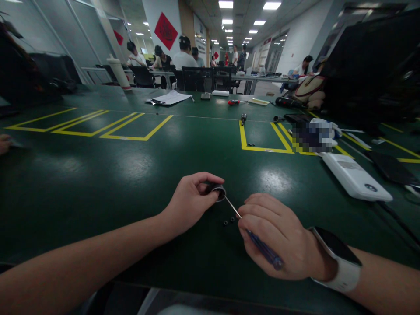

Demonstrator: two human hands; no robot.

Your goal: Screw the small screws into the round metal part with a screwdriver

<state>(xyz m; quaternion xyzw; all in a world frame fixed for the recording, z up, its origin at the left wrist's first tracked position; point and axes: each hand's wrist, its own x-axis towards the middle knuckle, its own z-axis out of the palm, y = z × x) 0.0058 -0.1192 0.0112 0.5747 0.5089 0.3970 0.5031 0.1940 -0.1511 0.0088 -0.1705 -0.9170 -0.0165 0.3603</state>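
My left hand [192,199] is closed around a small dark round part with a hollow, ring-like open end [222,189], held just above the green table. In my right hand [274,234] is a screwdriver [264,249] with a translucent blue handle and a thin metal shaft. The shaft points up and left, and its tip meets the rim or inside of the hollow part; which of the two I cannot tell. On the table between my hands lie two tiny dark ring-like pieces [229,221].
The green table [98,175] carries yellow tape outlines [267,150]. A white power bank [356,177] with a cable lies at right. Farther back are a red-handled screwdriver [233,102], papers [170,97] and a tall bottle [118,73]. Another person's hand [4,143] shows at far left.
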